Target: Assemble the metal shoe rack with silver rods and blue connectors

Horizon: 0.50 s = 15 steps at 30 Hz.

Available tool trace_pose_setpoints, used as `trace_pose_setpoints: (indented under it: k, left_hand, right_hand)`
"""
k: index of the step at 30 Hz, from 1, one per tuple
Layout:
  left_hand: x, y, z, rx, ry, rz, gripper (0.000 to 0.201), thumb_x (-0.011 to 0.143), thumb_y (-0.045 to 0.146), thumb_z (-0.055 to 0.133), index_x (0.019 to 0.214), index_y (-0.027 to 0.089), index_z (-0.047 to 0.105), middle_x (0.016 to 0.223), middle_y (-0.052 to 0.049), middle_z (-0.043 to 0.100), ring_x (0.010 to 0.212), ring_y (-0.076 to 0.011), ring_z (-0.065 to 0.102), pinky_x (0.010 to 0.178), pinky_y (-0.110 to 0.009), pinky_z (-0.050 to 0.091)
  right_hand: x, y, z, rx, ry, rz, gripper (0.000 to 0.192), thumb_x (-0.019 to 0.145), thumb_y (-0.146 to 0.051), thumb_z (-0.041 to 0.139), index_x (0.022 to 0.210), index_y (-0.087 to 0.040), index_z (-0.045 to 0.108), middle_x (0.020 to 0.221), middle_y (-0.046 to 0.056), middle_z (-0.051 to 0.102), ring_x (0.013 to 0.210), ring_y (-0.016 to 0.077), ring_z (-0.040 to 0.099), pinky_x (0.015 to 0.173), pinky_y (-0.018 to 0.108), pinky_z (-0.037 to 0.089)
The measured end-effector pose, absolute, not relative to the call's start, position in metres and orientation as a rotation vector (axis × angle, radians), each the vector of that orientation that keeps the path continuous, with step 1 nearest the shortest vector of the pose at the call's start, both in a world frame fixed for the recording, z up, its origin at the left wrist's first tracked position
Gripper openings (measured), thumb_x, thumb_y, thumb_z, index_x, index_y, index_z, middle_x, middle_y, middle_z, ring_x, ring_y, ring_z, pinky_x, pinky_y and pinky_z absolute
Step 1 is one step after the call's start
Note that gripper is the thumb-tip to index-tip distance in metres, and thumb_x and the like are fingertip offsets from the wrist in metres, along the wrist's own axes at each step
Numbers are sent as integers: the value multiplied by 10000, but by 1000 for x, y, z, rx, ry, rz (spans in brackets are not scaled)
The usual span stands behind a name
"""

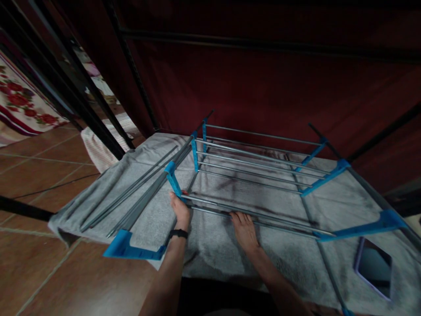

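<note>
Two hands work at the near edge of a rack of grey metal rods joined by blue plastic connectors, which lies on a grey cloth-covered shelf in front of a dark red fabric wall. The left hand, with a black band at the wrist, closes around the left end of the nearest rods just where they meet a blue connector; its fingers wrap the rods and the thumb side faces the camera. The right hand lies palm down further along the same pair of rods, fingertips resting on them; whether it grips them or only presses on them cannot be told from this angle. Judging by how things lie, the far part of the rack is already together: several rods run in parallel between blue side pieces on the left and the right. The near row looks like the part in hand, its left end at the connector and its right end reaching a long blue side piece. A bundle of loose rods lies to the left on the cloth, and another blue piece hangs over the front left edge, so much seems left unjoined. A phone rests on the cloth at the right, well apart from both hands.
</note>
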<state>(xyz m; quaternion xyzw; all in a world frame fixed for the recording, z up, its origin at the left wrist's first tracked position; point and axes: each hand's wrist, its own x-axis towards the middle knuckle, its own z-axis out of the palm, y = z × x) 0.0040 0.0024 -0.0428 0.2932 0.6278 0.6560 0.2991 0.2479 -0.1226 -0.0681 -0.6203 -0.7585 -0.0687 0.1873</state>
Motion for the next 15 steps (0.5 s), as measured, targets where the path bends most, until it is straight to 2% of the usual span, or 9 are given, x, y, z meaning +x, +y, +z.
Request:
trace_pose_setpoints:
  k: [6,15]
  left_hand:
    - [5,3,-41,740,1695,1740,657,976,652,214,661,219,595,594,-54,555,600,-212,536,640,-378,462]
    - [10,9,-34,647,1661,1779,643,936,723,252,627,227,520,531,-27,470,507,-167,435,536,-342,403]
  right_hand:
    - [247,-122,-68,-1735,-2105,-198,339,990,-107,459,1232,-229,661,1123,72,714,1003,211,636,945,375,444]
    - [247,-119,-69,-1714,-2055,-219,350,985,-104,455,1238,-232,662,1144,70,723,1034,219,639,973,387,443]
